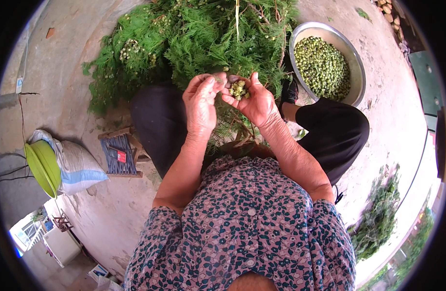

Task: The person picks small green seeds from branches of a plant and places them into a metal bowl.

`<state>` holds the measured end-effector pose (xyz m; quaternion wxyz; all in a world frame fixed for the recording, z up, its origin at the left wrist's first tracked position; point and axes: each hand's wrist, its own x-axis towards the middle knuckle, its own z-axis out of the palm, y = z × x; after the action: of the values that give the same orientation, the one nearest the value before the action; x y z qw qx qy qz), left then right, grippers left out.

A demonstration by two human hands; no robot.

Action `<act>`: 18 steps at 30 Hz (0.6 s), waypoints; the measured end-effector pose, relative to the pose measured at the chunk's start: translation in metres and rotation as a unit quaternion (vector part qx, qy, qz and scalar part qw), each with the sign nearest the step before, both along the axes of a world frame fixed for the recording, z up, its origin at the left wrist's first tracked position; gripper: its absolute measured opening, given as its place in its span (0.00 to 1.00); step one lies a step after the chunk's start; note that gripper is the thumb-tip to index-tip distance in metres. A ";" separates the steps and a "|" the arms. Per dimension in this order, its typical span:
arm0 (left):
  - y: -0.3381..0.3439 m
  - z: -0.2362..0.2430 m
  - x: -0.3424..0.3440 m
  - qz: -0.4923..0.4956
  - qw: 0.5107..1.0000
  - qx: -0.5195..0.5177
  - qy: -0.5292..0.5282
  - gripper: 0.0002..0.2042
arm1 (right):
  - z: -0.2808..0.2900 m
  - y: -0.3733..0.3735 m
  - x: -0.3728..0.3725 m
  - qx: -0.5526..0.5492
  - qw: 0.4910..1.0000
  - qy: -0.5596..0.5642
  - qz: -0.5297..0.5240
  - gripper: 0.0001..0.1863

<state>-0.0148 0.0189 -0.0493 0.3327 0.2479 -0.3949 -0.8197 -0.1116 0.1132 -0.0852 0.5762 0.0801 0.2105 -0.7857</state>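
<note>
My right hand [258, 104] is cupped around a small heap of green seed cones [238, 90], held in front of my lap. Close beside it, my left hand [202, 103] has its thumb and fingertips pinched together; what is between them is too small to tell. Just past both hands lies a big pile of cut evergreen branches [198, 41] with flat, feathery leaves. Pale clusters of cones [130, 51] still sit on some of its twigs. To the right of the pile, a round metal basin [357, 72] holds many loose green cones.
At my left stand a low stool [117, 154] with a woven blue seat, a white and blue sack [80, 162] and a lime-green basin [42, 167]. Another heap of greenery [380, 213] lies on the concrete floor at the right. Stacked firewood [389, 17] shows at the far right.
</note>
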 end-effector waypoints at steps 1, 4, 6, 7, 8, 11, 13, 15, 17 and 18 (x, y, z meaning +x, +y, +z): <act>-0.004 0.003 0.005 -0.014 1.000 -0.022 -0.010 0.05 | 0.001 0.001 -0.002 -0.002 1.000 -0.002 -0.001 0.31; -0.005 0.025 0.018 -0.232 0.954 -0.131 -0.138 0.06 | 0.004 0.004 -0.007 -0.012 1.000 0.003 -0.001 0.38; -0.001 0.033 0.021 -0.433 0.863 -0.163 -0.204 0.10 | 0.002 0.005 -0.012 -0.026 1.000 0.010 0.005 0.41; -0.002 0.031 0.016 -0.536 0.798 -0.192 -0.199 0.08 | 0.001 0.006 -0.013 -0.033 0.999 0.010 0.010 0.42; 0.006 0.032 0.014 -0.514 0.812 -0.215 -0.174 0.07 | 0.001 0.006 -0.013 -0.034 0.999 0.010 0.010 0.42; 0.014 0.022 0.010 -0.349 0.865 -0.336 -0.126 0.08 | 0.010 0.010 -0.010 -0.015 0.999 -0.009 0.035 0.46; 0.011 0.020 0.002 -0.162 0.852 -0.458 -0.195 0.07 | 0.008 0.011 -0.010 -0.050 0.998 -0.001 0.040 0.47; 0.004 0.011 -0.005 -0.035 0.765 -0.612 -0.198 0.11 | 0.015 0.013 -0.006 -0.029 0.998 0.024 0.047 0.47; 0.005 0.007 -0.007 -0.041 0.746 -0.631 -0.209 0.12 | 0.015 0.015 -0.004 -0.007 0.997 0.049 0.054 0.48; 0.005 0.003 -0.008 -0.047 0.740 -0.636 -0.211 0.12 | 0.011 0.015 -0.003 -0.003 0.997 0.044 0.059 0.47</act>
<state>-0.0224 0.0241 -0.0460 0.2820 0.1261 -0.8960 -0.3189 -0.1142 0.1284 -0.0742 0.6120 0.0314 0.2378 -0.7536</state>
